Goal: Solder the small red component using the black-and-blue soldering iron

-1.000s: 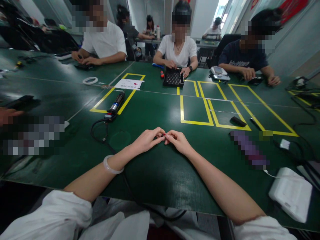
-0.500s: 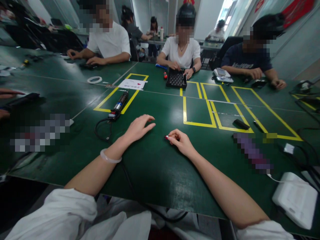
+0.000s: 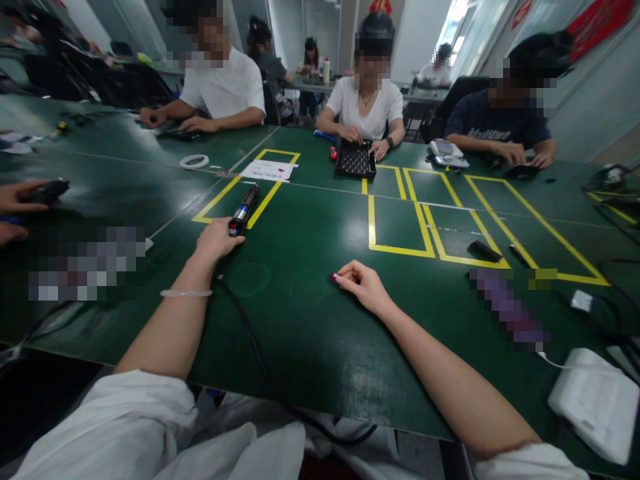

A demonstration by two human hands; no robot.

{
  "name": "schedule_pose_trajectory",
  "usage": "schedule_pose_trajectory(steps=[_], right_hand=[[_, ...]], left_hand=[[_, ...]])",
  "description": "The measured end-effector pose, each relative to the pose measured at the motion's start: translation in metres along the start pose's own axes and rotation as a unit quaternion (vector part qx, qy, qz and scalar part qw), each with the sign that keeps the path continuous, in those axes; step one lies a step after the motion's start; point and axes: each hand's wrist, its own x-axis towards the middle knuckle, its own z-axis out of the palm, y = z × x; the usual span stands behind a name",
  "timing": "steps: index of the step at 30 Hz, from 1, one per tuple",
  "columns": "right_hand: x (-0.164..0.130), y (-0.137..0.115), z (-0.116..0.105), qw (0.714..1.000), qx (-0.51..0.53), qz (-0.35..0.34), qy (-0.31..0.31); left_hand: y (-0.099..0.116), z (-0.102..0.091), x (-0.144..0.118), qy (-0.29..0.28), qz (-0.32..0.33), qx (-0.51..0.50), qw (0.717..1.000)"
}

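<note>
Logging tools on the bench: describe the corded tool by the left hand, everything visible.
The corded tool is a slim cylinder, mostly black with a silvery-blue band near its near end, plastic by the look. It lies flat on the green table, across the yellow tape line, pointing away from the wearer. A black cable runs from its near end toward the table edge. The left hand touches that near end; a full grip cannot be told.

Green table (image 3: 310, 347) smooth, faintly glossy; electric screwdriver (image 3: 244, 208) dark plastic with metallic band; yellow tape lines (image 3: 400, 248) matt.
</note>
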Motion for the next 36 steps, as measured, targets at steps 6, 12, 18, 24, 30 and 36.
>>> schedule_pose_trajectory(steps=[6,12,18,24,30,36], right_hand=[[0.001,0.002,0.000,1.000,-0.005,-0.004,0.000],[0.000,0.001,0.000,0.998,-0.045,-0.025,0.023],[0.000,0.000,-0.002,0.993,-0.108,-0.035,0.041],[0.001,-0.001,-0.004,0.980,-0.188,-0.037,0.050],[0.004,0.002,-0.005,0.971,-0.235,-0.048,0.023],[0.003,0.003,-0.003,0.989,-0.136,-0.053,0.019]], left_hand=[[0.029,-0.004,-0.016,0.001,0.017,0.020,1.000],[0.082,-0.001,-0.051,-0.006,0.107,0.026,0.994],[0.139,0.004,-0.094,-0.009,0.234,0.009,0.972],[0.177,0.007,-0.133,-0.010,0.303,-0.002,0.953],[0.186,0.009,-0.146,-0.004,0.343,-0.013,0.939],[0.186,0.009,-0.146,-0.002,0.349,-0.002,0.937]])
